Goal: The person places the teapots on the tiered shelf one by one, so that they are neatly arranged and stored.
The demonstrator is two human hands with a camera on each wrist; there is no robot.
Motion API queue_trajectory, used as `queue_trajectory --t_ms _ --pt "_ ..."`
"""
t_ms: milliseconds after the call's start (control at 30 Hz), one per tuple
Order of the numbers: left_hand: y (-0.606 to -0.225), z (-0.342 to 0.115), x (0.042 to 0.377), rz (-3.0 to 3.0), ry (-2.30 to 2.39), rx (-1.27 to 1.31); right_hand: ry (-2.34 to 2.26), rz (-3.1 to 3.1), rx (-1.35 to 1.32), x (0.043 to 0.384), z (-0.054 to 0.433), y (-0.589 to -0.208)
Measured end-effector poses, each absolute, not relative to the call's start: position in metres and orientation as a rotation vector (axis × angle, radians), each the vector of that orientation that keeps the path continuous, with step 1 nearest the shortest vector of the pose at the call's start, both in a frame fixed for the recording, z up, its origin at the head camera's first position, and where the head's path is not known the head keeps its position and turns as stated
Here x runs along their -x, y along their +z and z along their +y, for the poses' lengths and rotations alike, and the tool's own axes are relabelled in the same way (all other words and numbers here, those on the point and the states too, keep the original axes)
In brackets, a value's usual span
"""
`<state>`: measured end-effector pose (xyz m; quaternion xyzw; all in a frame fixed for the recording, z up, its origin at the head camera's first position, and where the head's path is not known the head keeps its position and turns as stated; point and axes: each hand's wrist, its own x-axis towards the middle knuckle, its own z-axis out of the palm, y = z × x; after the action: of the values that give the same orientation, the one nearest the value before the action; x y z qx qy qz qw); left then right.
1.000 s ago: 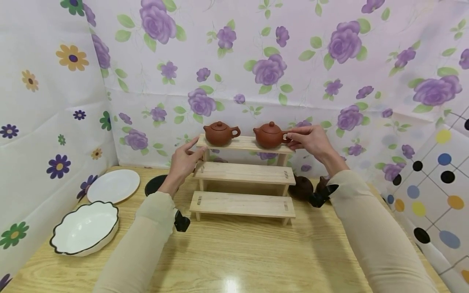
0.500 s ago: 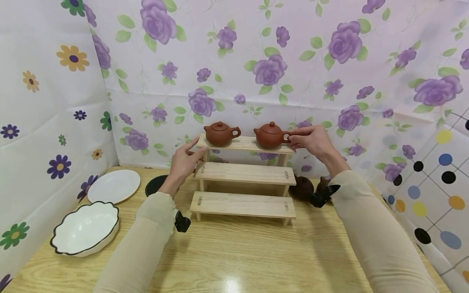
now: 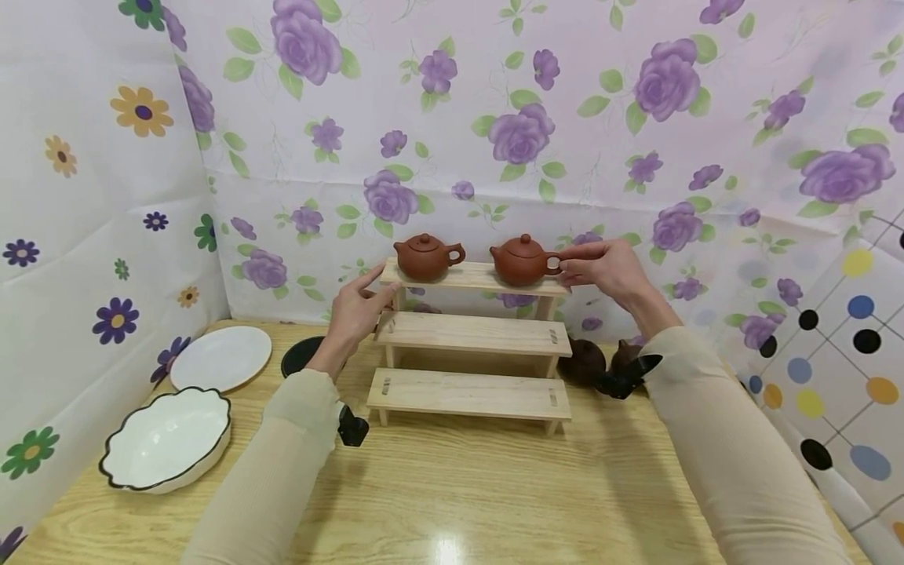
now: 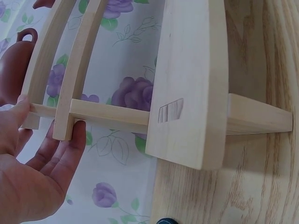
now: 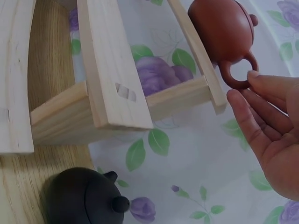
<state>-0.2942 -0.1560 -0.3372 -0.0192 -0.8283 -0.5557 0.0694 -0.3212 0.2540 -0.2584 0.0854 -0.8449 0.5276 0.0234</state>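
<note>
Two reddish-brown clay teapots stand on the top step of a three-tier wooden stand [image 3: 469, 333]. The left teapot [image 3: 424, 259] and the right teapot [image 3: 519, 261] both have their spouts to the left. My left hand [image 3: 355, 314] holds the stand's upper left end; in the left wrist view its thumb lies at the top board and its fingers [image 4: 70, 154] reach around the frame behind. My right hand [image 3: 603, 271] is at the right teapot's handle [image 5: 239, 80]. Its fingers are extended, the fingertips right at the handle's outer edge, and the handle loop shows.
Dark teapots [image 3: 585, 362] stand on the table behind the stand's right side, one seen closer in the right wrist view [image 5: 86, 198]. At left are a white plate [image 3: 220, 359], a scalloped white bowl [image 3: 165, 439] and a black dish [image 3: 300, 355]. Flowered cloth [image 3: 452, 102] hangs behind.
My right fingertips have drawn back slightly to the right, uncovering more of the right teapot's handle. Both teapots and my left hand keep their places on the stand.
</note>
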Motion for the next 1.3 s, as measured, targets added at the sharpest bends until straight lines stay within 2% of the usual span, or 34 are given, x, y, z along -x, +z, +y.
queue_trajectory --t_ms 433,700,1000,1300 --pt "-0.33 -0.158 0.282 -2.577 -1.658 0.102 1.518 -2.52 -0.204 0.3 0.288 -0.255" --pt "-0.336 -0.171 0.266 -2.68 -1.68 0.177 1.509 -2.468 -0.142 0.27 0.32 -0.265" --pt "-0.361 -0.182 0.243 -2.794 -1.694 0.289 1.594 -2.42 -0.042 0.241 0.333 -0.303" --pt "-0.379 -0.169 0.233 -2.663 -1.607 0.185 1.7 -2.452 0.061 0.224 0.335 -0.361"
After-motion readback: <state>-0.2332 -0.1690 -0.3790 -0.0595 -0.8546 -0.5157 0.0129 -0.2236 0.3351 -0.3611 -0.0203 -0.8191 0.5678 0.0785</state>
